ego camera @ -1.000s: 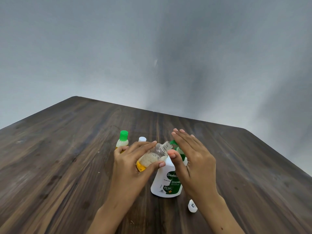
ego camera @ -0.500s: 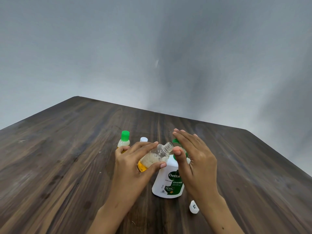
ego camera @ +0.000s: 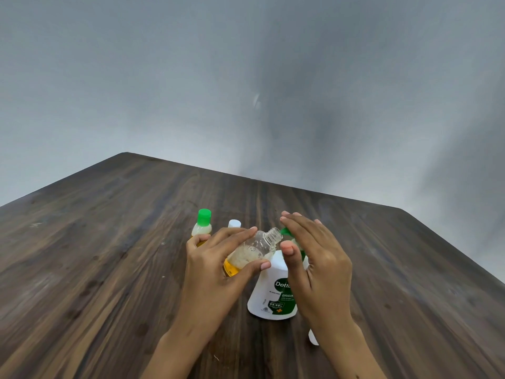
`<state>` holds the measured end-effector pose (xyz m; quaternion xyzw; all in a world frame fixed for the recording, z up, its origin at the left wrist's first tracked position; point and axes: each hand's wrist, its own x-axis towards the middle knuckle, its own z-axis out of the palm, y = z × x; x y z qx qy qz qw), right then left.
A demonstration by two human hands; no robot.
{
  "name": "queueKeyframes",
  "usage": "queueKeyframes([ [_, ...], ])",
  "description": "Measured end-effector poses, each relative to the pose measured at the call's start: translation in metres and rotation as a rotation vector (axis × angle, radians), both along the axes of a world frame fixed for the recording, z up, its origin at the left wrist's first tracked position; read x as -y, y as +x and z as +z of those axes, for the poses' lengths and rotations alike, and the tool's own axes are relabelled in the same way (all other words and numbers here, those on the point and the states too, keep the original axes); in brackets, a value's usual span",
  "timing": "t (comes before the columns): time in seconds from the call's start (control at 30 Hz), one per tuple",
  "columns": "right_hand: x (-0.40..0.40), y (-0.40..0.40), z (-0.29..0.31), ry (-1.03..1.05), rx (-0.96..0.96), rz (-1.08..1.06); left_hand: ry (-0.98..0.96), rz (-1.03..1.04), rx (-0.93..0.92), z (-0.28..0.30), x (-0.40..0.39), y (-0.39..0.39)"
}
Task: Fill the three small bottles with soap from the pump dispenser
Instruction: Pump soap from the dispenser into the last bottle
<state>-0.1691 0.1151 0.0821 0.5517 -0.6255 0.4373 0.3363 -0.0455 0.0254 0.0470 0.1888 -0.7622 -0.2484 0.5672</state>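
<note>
holding the open bottle (ego camera: pixel 254 251) tilted at the pump dispenser (ego camera: pixel 273 294) near the surface's (ego camera: pixel 109 255) front edge, the left hand (ego camera: pixel 216 272) has its grip clenched on it; the right hand (ego camera: pixel 317 266), grip released, covers the pump. a mouth off the spout would likely smear soap down the label.

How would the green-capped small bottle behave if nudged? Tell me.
The green-capped bottle stands upright on the table, narrow and tall with its cap on, so it probably tips rather than slides. It looks small and plastic, likely light. Once down, its rounded body may roll; the closed cap should limit spills.
</note>
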Motion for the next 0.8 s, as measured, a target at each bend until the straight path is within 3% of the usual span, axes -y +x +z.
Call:
queueKeyframes([
  [0.8, 0.0035, -0.0016, -0.0036, -0.002, -0.013, -0.012, -0.005, -0.013, -0.025, 0.0009, 0.0015, -0.0026],
])
